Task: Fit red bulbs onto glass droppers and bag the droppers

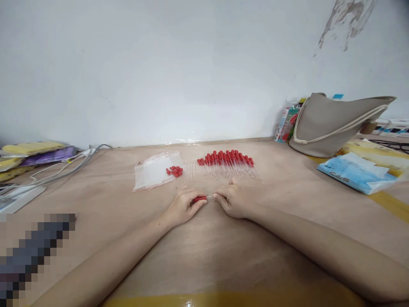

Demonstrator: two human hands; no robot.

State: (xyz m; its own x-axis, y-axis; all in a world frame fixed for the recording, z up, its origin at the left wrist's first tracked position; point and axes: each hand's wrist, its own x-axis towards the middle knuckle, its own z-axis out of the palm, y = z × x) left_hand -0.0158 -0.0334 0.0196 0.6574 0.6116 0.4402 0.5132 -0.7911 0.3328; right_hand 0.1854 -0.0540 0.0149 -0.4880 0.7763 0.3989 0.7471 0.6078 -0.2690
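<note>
My left hand (pixel 183 208) is closed on the red rubber bulb (pixel 200 198) of a small dropper. My right hand (pixel 233 200) pinches the clear glass tube (pixel 209 197) at the bulb's other end. Both hands rest on the wooden table (pixel 204 256) and meet in the middle. Just beyond them lies a row of several finished droppers with red bulbs (pixel 226 160). A few bare glass tubes (pixel 189 172) lie to its left. A small heap of loose red bulbs (pixel 174 171) sits beside clear zip bags (pixel 153 172).
A grey bag (pixel 332 123) stands at the back right against the white wall, with a colourful packet (pixel 286 123) beside it. A blue tissue pack (pixel 354 172) lies on the right. Grey cables (pixel 73 164) and yellow and purple packets (pixel 32 153) are at the left.
</note>
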